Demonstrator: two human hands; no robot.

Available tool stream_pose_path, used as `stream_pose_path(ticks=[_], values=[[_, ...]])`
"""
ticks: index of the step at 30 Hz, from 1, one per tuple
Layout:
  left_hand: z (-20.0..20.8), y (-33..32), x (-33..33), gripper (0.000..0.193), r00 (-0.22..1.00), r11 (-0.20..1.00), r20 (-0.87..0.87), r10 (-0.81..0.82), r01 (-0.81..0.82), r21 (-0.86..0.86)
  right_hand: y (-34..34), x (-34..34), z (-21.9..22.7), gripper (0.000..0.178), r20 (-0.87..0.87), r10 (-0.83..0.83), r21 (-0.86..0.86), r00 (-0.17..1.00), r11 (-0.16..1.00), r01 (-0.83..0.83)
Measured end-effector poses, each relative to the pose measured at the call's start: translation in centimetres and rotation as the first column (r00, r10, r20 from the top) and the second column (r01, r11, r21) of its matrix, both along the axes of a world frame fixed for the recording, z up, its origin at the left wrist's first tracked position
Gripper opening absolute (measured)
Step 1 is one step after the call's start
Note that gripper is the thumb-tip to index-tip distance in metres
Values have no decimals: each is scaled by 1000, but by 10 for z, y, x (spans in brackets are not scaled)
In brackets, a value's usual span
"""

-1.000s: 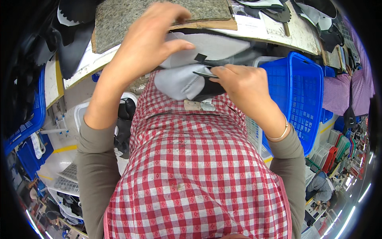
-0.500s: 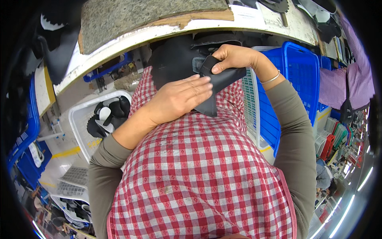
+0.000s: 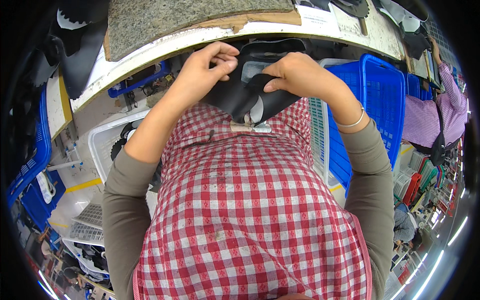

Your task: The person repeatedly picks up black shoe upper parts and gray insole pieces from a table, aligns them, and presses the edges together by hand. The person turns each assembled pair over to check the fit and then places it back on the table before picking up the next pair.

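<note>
Across my lap, below the table edge, lies a black leather-like piece (image 3: pixel 231 95). It has a pale grey rectangular patch (image 3: pixel 252 71) near its far side, and a small white part (image 3: pixel 257 110) shows at its near edge. My right hand (image 3: pixel 298 75) pinches a fold of the black piece between thumb and fingers. My left hand (image 3: pixel 209 70) is raised over its left side, fingers curled in toward the thumb; whatever lies between the fingertips is too small to make out.
A white worktable (image 3: pixel 200 36) with a grey stone slab (image 3: pixel 200 22) runs along the far side. Blue crates (image 3: pixel 377 105) stand at right, and a white basket (image 3: pixel 102 145) with black pieces stands at left. A person in a checked shirt (image 3: pixel 422 120) is at far right.
My left hand has lifted off the black piece and moved up and left, its fingers curling. The black piece has been turned and folded back, uncovering the grey patch and white part.
</note>
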State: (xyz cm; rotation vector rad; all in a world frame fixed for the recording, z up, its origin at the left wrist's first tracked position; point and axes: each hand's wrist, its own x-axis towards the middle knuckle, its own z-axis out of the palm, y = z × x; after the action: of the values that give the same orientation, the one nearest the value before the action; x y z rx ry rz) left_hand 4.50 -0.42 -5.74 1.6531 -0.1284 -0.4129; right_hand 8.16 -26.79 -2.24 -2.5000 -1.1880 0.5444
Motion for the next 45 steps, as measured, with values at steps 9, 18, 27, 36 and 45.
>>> stream_pose_path(ticks=[9,18,27,36,45], values=[[-26,-44,26,23,897,826,176,-405,276,492,34,-46,-4,9,386,23,10,922,1000,-29],[-20,-10,21,22,914,932,-188,-359,343,-114,13,-56,-15,18,329,-352,201,876,933,299],[-25,-11,-23,24,944,944,-318,-91,-20,-328,12,-48,2,25,-167,-474,269,864,822,503],[-16,-12,-32,24,968,947,-234,-90,10,-322,12,-47,-1,26,-91,-461,232,883,852,469],[-20,-15,-37,24,962,947,-260,-85,-2,-320,11,-50,-3,24,-52,-463,250,885,852,460]])
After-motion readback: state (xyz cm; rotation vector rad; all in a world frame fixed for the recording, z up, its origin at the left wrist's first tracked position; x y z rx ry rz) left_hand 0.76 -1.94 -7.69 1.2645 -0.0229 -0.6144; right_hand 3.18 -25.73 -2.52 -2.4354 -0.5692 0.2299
